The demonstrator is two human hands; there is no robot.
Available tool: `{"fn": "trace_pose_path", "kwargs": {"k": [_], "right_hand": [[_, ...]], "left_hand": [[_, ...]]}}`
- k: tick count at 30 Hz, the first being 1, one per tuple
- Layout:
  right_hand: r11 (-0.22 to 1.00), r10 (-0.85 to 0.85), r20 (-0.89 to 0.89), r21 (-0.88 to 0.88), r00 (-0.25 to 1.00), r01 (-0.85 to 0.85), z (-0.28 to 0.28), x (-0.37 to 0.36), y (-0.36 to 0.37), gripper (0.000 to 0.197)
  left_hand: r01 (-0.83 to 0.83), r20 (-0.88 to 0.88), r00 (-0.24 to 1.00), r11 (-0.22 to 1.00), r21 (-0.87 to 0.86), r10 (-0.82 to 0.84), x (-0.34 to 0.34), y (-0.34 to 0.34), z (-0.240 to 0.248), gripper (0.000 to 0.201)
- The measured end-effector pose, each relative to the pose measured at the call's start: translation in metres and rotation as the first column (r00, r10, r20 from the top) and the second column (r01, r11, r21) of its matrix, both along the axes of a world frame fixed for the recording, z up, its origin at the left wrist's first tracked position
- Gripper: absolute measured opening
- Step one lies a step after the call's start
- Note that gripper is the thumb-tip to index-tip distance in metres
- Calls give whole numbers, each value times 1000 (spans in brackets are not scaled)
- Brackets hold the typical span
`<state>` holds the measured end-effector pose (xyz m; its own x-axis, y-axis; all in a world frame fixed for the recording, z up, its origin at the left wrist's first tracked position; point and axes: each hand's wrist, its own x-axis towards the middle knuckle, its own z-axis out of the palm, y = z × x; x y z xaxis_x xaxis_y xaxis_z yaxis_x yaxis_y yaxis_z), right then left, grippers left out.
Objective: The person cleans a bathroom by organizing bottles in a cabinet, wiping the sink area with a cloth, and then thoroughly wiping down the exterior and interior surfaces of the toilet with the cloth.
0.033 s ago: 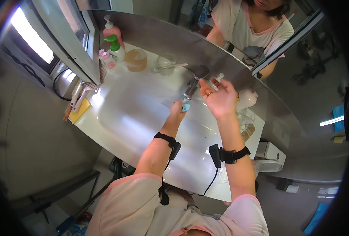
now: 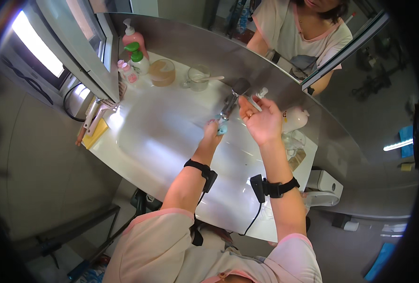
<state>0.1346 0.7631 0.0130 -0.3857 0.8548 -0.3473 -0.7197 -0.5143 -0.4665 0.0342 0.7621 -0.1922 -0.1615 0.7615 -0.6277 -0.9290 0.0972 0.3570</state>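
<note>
Under the spout of the chrome tap (image 2: 228,106), my left hand (image 2: 211,129) is closed on a small light-blue thing (image 2: 222,129), too small and covered to name. My right hand (image 2: 263,123) is raised to the right of the tap, palm partly turned up and fingers apart. Its thumb and fingertips are close beside the tap's lever; whether they touch it I cannot tell. Nothing shows in that palm. Beneath both hands lies the white sink basin (image 2: 157,127).
Along the back left stand a pink pump bottle (image 2: 135,37), a green-topped pump bottle (image 2: 138,59), an amber tub (image 2: 162,73) and a glass mug (image 2: 198,78) with a brush-like handle across it. A white bottle (image 2: 295,120) and glassware (image 2: 294,140) stand right. A yellow cloth (image 2: 95,134) lies left.
My right hand has shifted very slightly left and toward me. My left hand stays under the spout with the light-blue thing.
</note>
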Motion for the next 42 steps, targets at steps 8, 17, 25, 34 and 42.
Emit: {"fn": "trace_pose_path", "kwargs": {"k": [8, 17, 25, 34, 42], "right_hand": [[995, 17, 373, -93, 928, 20, -66, 42, -40, 19], [955, 128, 534, -295, 836, 42, -117, 78, -98, 20], [962, 155, 660, -269, 735, 38, -133, 97, -124, 17], [958, 195, 751, -283, 631, 40, -169, 89, -139, 15], [960, 225, 809, -280, 543, 19, -182, 70, -133, 20]], "left_hand": [[26, 45, 999, 999, -31, -25, 4, 6, -4, 18], [18, 353, 936, 999, -28, -7, -2, -7, 26, 29], [180, 279, 947, 983, -47, -160, 7, -12, 38, 15], [178, 71, 981, 983, 55, -181, -4, -4, 21, 13], [259, -65, 960, 952, -167, -272, -5, -11, 25, 18]]}}
